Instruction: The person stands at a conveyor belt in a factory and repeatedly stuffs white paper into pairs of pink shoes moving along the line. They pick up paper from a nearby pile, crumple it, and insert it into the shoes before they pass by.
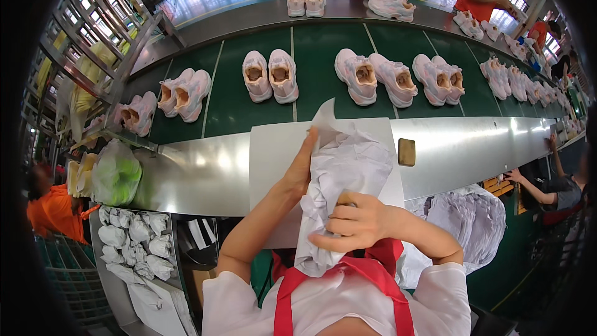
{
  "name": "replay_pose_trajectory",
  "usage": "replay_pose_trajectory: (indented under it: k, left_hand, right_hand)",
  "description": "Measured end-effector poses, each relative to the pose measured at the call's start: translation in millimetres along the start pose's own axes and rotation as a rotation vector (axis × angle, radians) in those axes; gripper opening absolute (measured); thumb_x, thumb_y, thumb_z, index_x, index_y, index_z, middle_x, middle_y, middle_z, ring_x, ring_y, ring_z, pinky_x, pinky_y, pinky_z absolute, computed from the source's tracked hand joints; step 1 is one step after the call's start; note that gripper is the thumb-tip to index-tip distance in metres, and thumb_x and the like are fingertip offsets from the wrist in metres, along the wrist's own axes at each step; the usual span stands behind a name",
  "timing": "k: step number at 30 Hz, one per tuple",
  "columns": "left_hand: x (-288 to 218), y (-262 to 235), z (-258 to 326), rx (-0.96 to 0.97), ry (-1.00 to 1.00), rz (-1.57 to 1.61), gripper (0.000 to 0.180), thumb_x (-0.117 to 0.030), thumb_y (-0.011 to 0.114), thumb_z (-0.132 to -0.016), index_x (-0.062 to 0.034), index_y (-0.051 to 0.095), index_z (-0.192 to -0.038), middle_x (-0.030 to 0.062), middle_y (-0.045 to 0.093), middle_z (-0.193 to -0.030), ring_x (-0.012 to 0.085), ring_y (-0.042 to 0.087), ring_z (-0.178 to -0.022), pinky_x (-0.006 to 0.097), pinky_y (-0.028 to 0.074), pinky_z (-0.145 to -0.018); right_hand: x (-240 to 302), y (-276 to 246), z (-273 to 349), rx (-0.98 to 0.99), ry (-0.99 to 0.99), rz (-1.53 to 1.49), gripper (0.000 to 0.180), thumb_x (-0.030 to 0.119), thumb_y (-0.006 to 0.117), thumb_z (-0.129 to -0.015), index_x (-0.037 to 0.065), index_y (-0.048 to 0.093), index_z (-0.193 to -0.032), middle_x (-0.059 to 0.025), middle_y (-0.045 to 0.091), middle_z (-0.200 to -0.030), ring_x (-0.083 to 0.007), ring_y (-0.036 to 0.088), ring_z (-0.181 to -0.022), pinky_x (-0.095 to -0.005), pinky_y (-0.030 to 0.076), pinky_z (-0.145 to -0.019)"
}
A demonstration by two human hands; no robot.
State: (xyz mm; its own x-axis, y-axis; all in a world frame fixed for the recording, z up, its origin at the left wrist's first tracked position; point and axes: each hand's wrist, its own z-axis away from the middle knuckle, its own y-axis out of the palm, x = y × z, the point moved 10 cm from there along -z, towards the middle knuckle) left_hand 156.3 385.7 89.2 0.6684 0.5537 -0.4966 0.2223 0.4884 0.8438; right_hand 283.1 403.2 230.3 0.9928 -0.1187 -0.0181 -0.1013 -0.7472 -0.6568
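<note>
A crumpled sheet of white tissue paper, gathered into a long bundle, stands in front of my chest above a white board. At its upper left edge, my left hand grips it, with most of the fingers hidden behind the paper. Lower down, my right hand has its fingers curled against the bundle's front. A loose corner of paper sticks up beyond the left fingertips. Whether anything lies inside the bundle is hidden.
Beyond the metal ledge, a green conveyor carries several pairs of pale pink sneakers. A brown block sits right of the board. Wadded paper fills a bin at left; paper sheets lie at right. Co-workers stand around the line.
</note>
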Motion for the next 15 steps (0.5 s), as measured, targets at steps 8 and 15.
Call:
replay_pose_trajectory:
  k: [8,15]
  left_hand:
    - [18.8,18.8,-5.8,0.127,-0.146,-0.376,0.056,-0.041,0.062,-0.084,-0.0030,0.049,-0.123,0.0071,0.054,-0.115,0.0133,0.054,-0.100,0.026,0.044,-0.086]
    - [-10.4,2.0,4.7,-0.002,0.220,-0.400,0.066,-0.053,0.056,-0.085,-0.0022,0.044,-0.125,0.0101,0.056,-0.111,0.0199,0.056,-0.104,0.034,0.046,-0.091]
  right_hand:
    - [-8.1,20.2,4.3,0.169,0.029,-0.223,0.027,0.010,0.063,-0.068,0.009,0.057,-0.094,-0.0009,0.045,-0.069,-0.0170,0.052,-0.068,-0.0273,0.044,-0.064]
    - [-94.6,-15.4,56.9,-0.502,1.046,-0.376,0.051,0.016,0.076,-0.069,0.003,0.048,-0.109,-0.0090,0.057,-0.097,-0.0201,0.058,-0.090,-0.0289,0.046,-0.078]
